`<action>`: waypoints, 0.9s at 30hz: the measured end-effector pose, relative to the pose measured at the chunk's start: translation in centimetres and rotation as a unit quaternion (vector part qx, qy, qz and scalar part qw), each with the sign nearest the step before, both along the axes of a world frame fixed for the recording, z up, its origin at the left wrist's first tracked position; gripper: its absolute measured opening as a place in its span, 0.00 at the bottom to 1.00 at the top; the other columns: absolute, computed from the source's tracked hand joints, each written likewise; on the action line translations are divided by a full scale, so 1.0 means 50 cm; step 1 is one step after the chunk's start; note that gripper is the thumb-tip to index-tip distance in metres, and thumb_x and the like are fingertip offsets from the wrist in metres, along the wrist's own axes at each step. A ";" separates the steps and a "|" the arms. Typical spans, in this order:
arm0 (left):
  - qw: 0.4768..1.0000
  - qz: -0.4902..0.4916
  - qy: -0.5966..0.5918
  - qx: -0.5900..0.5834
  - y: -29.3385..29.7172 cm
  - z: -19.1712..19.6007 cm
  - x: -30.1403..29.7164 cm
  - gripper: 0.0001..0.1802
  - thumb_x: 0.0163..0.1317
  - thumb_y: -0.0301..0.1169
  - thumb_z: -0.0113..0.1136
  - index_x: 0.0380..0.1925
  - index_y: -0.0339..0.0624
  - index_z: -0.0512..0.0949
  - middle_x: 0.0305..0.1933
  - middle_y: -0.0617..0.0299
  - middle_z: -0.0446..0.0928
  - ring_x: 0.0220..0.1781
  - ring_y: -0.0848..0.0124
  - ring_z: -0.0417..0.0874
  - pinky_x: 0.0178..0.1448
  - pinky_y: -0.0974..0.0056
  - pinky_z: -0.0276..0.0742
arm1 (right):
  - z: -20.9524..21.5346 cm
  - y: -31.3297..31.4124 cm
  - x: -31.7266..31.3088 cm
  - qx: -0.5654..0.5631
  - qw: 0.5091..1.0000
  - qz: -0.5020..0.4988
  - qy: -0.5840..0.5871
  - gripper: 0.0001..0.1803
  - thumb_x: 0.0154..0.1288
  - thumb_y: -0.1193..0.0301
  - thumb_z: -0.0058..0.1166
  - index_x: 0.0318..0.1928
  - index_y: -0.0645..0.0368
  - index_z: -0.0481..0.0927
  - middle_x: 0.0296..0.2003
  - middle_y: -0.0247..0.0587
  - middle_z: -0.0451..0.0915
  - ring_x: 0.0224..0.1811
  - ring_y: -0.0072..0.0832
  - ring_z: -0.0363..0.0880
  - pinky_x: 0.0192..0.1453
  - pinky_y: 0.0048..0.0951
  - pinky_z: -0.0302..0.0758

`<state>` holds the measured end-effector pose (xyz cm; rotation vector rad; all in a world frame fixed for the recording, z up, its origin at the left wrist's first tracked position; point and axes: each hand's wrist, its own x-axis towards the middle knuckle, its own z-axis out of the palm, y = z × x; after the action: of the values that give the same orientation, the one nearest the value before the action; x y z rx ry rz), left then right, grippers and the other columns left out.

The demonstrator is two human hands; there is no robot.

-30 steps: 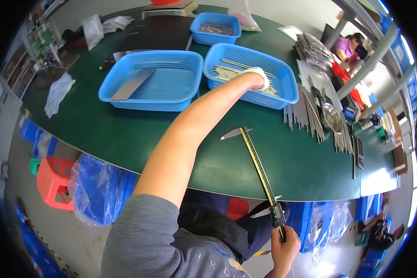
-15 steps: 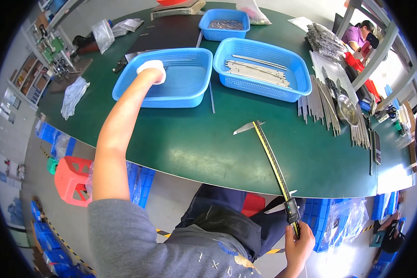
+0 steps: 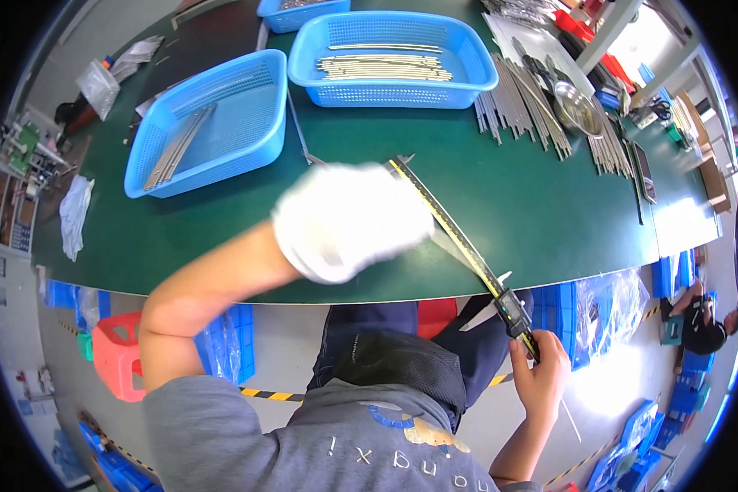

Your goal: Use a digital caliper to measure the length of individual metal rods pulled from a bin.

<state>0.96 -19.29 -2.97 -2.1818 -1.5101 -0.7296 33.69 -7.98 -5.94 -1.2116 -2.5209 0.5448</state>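
Note:
My left hand, in a white glove, is over the near middle of the green table. Motion smears its fingers, so whether they hold anything is unclear. At lower right my bare right hand grips a digital caliper by its black display end. The yellow-marked beam slants up and left across the table edge, its far jaws just right of the glove. Several thin metal rods lie in the left blue basket. One more rod is on the table beside that basket, running toward the glove.
Another blue basket, at the back, holds several pale rods. Loose grey rods, a metal bowl and a phone lie at right. A crumpled glove rests at far left. A red stool stands below.
My left hand has come out of the left basket, back toward me and right, near the caliper's jaws. Rods now show in that basket. My right hand keeps the caliper; the view has shifted.

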 end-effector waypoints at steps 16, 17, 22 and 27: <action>0.992 -0.057 -0.087 -0.065 0.034 -0.123 0.101 0.09 0.43 0.30 0.57 0.29 0.47 0.76 0.27 0.66 0.70 0.28 0.68 0.76 0.26 0.67 0.74 | 0.000 -0.006 0.005 -0.008 1.000 -0.005 -0.008 0.15 0.53 0.65 0.64 0.34 0.61 0.75 0.23 0.41 0.74 0.21 0.34 0.74 0.25 0.31 0.68; 0.992 -0.056 -0.090 -0.069 0.034 -0.123 0.101 0.09 0.44 0.30 0.57 0.29 0.47 0.76 0.26 0.66 0.70 0.29 0.68 0.76 0.26 0.66 0.74 | 0.002 -0.006 0.003 -0.001 1.000 -0.004 -0.007 0.15 0.53 0.65 0.64 0.34 0.61 0.76 0.23 0.41 0.74 0.21 0.34 0.75 0.25 0.31 0.68; 0.991 -0.056 -0.095 -0.081 0.034 -0.121 0.099 0.09 0.44 0.30 0.56 0.29 0.46 0.76 0.27 0.65 0.70 0.29 0.66 0.76 0.27 0.65 0.75 | 0.004 -0.008 0.003 -0.008 1.000 -0.011 -0.014 0.14 0.53 0.66 0.65 0.34 0.61 0.76 0.24 0.41 0.75 0.21 0.33 0.75 0.25 0.30 0.68; 0.990 -0.063 -0.105 -0.074 0.034 -0.122 0.097 0.10 0.43 0.29 0.57 0.29 0.44 0.76 0.26 0.64 0.70 0.30 0.65 0.76 0.28 0.64 0.76 | -0.003 -0.010 0.007 0.001 1.000 -0.001 0.009 0.14 0.53 0.67 0.65 0.34 0.62 0.76 0.24 0.41 0.74 0.21 0.32 0.75 0.24 0.29 0.67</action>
<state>5.81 -17.60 -9.09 -2.3913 -1.5840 -0.9424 34.04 -8.49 -6.08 -1.2034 -2.5047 0.5494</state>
